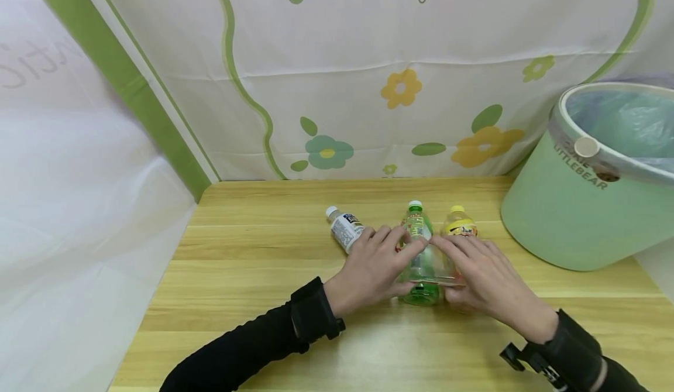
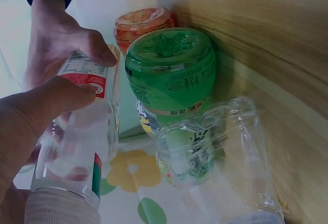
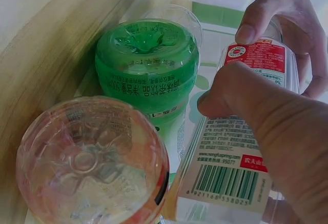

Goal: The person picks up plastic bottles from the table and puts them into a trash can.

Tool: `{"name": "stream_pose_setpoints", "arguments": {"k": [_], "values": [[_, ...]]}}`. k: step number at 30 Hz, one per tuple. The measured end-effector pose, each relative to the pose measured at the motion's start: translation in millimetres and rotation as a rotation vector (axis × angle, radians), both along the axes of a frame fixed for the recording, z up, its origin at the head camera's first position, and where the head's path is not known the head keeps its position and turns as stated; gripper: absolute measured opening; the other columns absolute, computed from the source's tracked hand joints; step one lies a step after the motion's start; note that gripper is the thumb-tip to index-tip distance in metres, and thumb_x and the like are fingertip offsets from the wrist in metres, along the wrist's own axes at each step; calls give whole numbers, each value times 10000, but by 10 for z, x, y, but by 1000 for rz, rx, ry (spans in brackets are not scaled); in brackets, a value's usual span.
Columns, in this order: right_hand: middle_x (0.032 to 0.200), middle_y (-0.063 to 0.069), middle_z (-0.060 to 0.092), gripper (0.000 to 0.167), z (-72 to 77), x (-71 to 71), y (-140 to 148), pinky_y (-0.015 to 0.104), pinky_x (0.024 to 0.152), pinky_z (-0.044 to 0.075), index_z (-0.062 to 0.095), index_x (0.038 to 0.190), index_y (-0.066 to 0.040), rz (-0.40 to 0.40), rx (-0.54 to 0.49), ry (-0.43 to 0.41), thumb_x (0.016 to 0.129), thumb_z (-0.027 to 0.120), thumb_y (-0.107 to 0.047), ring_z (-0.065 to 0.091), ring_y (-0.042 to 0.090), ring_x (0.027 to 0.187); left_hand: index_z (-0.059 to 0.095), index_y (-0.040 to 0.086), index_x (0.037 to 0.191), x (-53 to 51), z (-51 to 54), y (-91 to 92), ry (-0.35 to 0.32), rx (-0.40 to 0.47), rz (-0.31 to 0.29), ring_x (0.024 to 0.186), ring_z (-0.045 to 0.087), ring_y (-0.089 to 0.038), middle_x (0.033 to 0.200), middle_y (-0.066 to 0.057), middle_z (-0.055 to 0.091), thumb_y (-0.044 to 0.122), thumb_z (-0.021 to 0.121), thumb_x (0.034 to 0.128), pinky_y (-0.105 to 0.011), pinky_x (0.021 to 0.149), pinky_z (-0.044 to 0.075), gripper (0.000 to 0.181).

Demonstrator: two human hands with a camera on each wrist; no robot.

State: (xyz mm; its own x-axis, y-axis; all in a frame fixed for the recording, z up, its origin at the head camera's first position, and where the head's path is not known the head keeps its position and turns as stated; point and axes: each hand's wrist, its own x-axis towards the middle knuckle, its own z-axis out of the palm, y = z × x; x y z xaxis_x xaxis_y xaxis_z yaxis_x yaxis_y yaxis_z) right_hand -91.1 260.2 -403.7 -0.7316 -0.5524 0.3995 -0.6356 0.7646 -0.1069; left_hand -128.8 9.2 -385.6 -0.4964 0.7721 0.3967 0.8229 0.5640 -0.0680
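Both hands hold one clear bottle with a red and white label (image 3: 223,162) crosswise above the other bottles. My left hand (image 1: 371,266) grips its cap end, thumb on the label in the left wrist view. My right hand (image 1: 492,284) grips the other end, its thumb across the label in the right wrist view. Beneath lies a green bottle (image 1: 423,295) with a white cap. To its right is a yellow-capped bottle (image 1: 460,224), mostly covered by my right hand. A white-labelled bottle (image 1: 346,230) lies tilted beyond my left fingers.
A mint-green bin (image 1: 568,210) with a plastic liner stands at the right edge of the wooden table (image 1: 237,251). Behind the table hangs a white cloth (image 1: 347,41) with printed flowers and green lines.
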Motion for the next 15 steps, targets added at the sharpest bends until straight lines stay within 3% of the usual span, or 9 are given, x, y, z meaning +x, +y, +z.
{"name": "stream_pose_setpoints", "arguments": {"k": [6,15], "values": [[1288,199,593,903,1,5,5,596,770,495,533,1432,-45,3,12,-6,610,865,-222,578,416,1128,566,212,1376,6,8,-24,2,-7,-11,996,579,-200,1189,-12,596,580,803,800,-355,804,491,723],[1276,187,605,893,17,25,28,599,777,490,535,1431,-51,8,1,-16,615,858,-215,585,402,1120,527,235,1477,-7,10,-156,-58,-36,-21,1110,572,-242,1287,-37,585,617,679,893,-406,893,509,714]]}}
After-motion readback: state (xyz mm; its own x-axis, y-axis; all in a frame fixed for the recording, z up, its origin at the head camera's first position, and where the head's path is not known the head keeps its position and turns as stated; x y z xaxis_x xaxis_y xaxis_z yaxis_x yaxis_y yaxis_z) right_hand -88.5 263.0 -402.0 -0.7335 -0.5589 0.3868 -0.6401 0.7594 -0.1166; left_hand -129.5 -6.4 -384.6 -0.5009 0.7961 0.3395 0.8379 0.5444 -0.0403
